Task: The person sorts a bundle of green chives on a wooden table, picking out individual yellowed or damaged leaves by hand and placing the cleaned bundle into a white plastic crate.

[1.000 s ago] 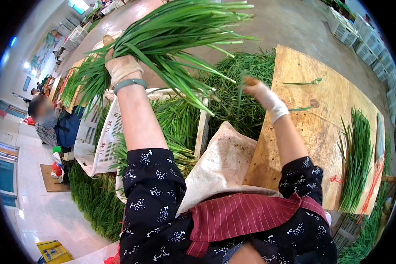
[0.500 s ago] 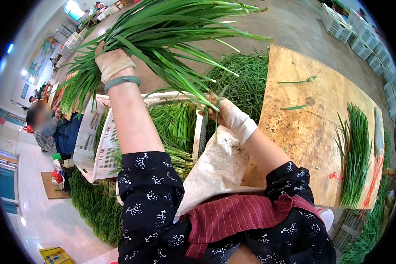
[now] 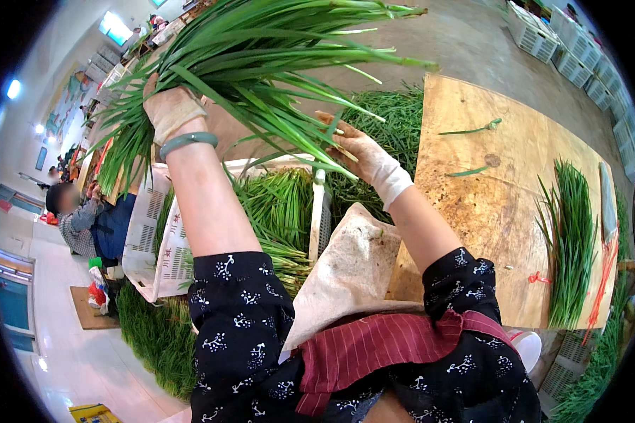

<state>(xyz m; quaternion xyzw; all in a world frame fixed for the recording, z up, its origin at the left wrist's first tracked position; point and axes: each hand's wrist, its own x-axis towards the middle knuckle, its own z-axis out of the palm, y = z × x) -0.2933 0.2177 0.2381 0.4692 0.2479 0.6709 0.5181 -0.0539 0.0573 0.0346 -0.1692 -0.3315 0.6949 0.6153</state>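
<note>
A large bunch of garlic chives (image 3: 261,60) is held up in front of me, leaf tips to the left and pale stem ends to the right. My left hand (image 3: 173,113), in a stained whitish glove with a jade-coloured bangle at the wrist, is closed around its leafy part. Beside the lower stem ends, my right hand (image 3: 360,149) has its fingers stretched and apart; it wears a similar covering with bare fingertips. Below the bunch stands a white plastic crate (image 3: 169,261) with more garlic chives (image 3: 279,204) lying in it.
On my right, a stained wooden board (image 3: 466,190) bears a tied-looking bundle of chives (image 3: 571,243), red ties (image 3: 540,278) and loose scraps. A green heap (image 3: 381,109) lies behind the crate. Another person (image 3: 95,218) sits at left. White crates (image 3: 575,49) are stacked far right.
My right hand has opened from a pinch at the lower stem ends and moved slightly up. The bunch stays in my left hand, which has shifted a little left.
</note>
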